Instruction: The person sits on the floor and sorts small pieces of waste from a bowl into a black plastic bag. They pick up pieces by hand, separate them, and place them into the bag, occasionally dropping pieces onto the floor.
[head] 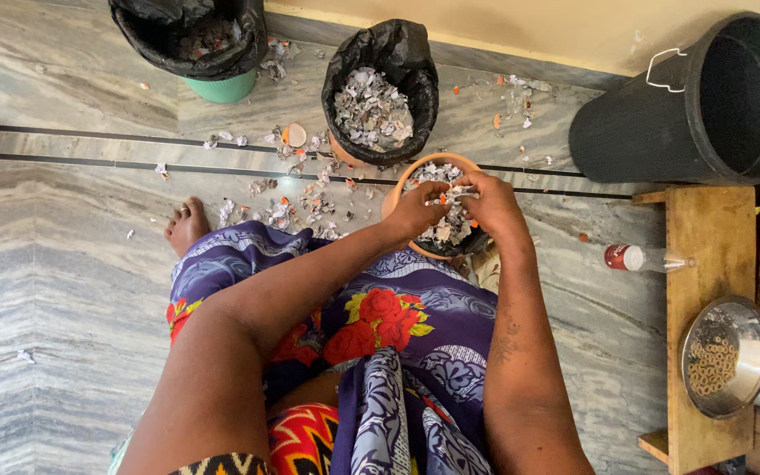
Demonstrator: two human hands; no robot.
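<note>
Nearby, 2 bag-lined bins [380,88] of paper scraps [371,110].

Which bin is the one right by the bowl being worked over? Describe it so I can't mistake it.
Start at the orange bowl under both hands. Just beyond it stands a bin lined with a black bag, filled with pale shredded scraps. The other lined bin has a green base; the black bucket lies tipped over.

Glossy marble floor [63,264], shiny metal bowl [749,339], wooden bench [701,246].

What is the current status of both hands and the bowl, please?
Left hand and right hand pinching one paper scrap over the orange bowl. Bowl full of scraps. Nothing obstructing.
</note>
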